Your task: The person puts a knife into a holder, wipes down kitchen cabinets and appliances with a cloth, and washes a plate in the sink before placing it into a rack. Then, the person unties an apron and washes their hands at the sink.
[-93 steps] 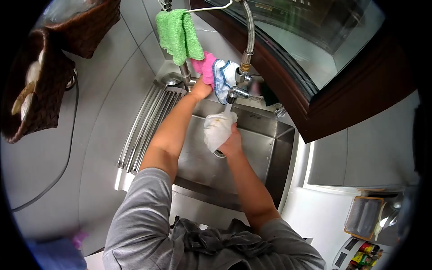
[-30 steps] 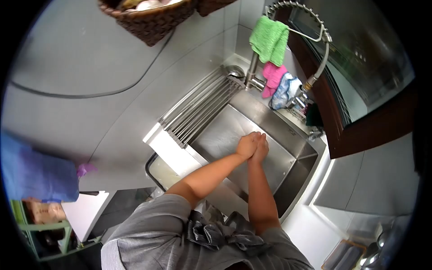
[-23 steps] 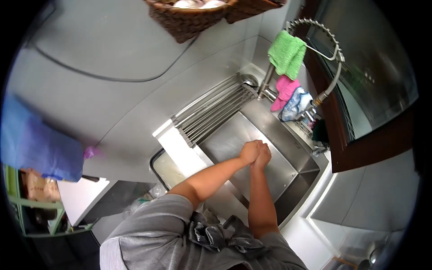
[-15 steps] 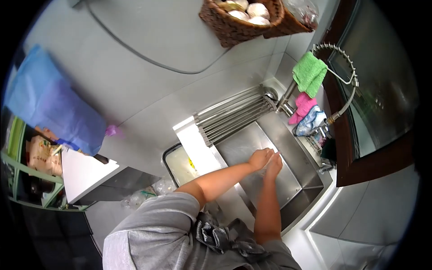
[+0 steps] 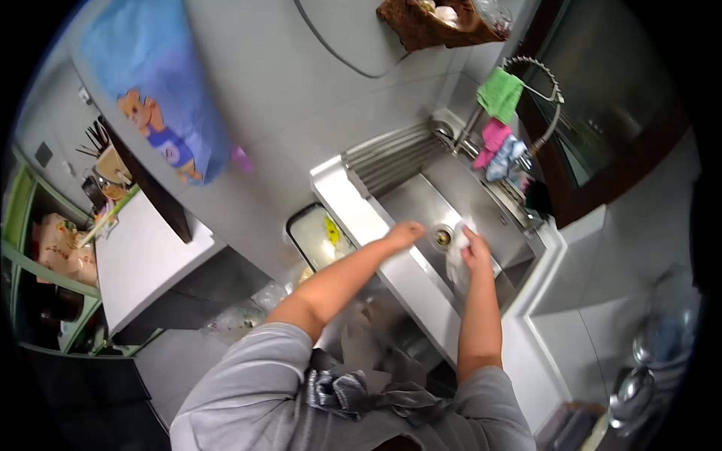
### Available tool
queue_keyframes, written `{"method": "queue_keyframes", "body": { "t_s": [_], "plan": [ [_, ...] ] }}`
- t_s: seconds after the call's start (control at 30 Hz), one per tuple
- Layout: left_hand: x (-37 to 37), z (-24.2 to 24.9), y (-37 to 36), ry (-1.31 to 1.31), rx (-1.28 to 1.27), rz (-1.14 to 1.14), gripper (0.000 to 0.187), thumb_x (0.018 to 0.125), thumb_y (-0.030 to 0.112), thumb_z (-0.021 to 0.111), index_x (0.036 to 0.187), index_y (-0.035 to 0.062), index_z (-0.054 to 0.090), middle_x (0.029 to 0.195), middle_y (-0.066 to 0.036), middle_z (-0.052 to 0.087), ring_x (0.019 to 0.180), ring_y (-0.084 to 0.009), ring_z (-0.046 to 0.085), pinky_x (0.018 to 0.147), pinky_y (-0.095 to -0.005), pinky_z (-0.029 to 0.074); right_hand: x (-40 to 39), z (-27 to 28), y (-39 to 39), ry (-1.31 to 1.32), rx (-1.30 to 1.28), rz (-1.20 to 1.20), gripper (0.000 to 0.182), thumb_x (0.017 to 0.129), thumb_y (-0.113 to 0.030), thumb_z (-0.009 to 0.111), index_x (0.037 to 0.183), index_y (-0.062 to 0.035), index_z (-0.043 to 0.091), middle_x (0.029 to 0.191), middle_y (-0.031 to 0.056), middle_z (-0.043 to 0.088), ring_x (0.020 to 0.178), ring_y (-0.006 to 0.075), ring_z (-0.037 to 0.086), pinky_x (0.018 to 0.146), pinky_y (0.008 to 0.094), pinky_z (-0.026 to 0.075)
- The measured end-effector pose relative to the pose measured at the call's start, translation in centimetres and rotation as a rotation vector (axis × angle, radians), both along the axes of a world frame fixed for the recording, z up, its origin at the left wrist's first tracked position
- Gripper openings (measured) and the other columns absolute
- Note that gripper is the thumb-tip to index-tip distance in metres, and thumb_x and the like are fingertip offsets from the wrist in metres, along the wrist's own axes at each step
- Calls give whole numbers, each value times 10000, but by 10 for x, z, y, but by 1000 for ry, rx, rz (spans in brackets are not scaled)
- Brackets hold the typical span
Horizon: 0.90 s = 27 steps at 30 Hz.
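Observation:
Over the steel sink [image 5: 410, 197], my right hand [image 5: 477, 250] is closed around a limp white cloth [image 5: 455, 263], which hangs down from the fingers into the basin. Left of it, my left hand [image 5: 407, 232] is above the sink's near rim with its fingers curled in and nothing showing in them. The round drain [image 5: 442, 237] shows between the two hands. A steel roll-up rack [image 5: 391, 167] covers the far left part of the sink.
Green [image 5: 500, 95], pink [image 5: 493, 141] and blue-white cloths [image 5: 505, 158] hang by the spring faucet [image 5: 560, 98]. A black-rimmed bin [image 5: 310, 234] stands left of the sink. Woven baskets [image 5: 421, 28] hang above. A white counter [image 5: 143, 248] juts out at left.
My hands, pressed together over the sink before, have come apart. My left hand moved left toward the rim, and the white cloth now hangs from my right hand. The view has shifted left.

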<state>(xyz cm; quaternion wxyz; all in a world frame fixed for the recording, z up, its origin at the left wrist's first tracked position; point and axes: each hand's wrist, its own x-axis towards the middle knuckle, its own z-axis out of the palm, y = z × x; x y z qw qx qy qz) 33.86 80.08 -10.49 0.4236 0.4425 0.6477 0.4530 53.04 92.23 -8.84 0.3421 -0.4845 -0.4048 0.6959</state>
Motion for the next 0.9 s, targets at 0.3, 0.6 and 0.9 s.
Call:
{"method": "queue_keyframes", "body": {
  "t_s": [0.3, 0.6, 0.9],
  "plan": [
    [2, 113, -105, -736, -172, 224, 814, 761, 674, 331, 1342, 122, 185, 1367, -165, 207, 1225, -427, 213, 951, -567, 209, -70, 121, -140, 621, -89, 293, 271, 795, -82, 544, 1053, -23, 485, 950, 81, 584, 822, 199, 589, 709, 311, 483],
    [10, 83, -36, 383, 481, 337, 273, 800, 266, 543, 924, 25, 517, 868, -160, 574, 787, -301, 557, 680, -358, 439, -107, 60, -136, 1040, -197, 531, 540, 808, -528, 415, 1110, -84, 466, 1103, 105, 515, 1010, 298, 487, 906, 445, 357],
    [75, 123, 38, 271, 316, 188, 322, 814, 337, 464, 859, 27, 536, 806, -219, 574, 757, -376, 553, 670, -454, 416, -53, 23, -19, 1000, 151, 136, 543, 832, -545, 359, 974, -40, 497, 942, 114, 530, 864, 249, 523, 782, 370, 433]
  ]
}}
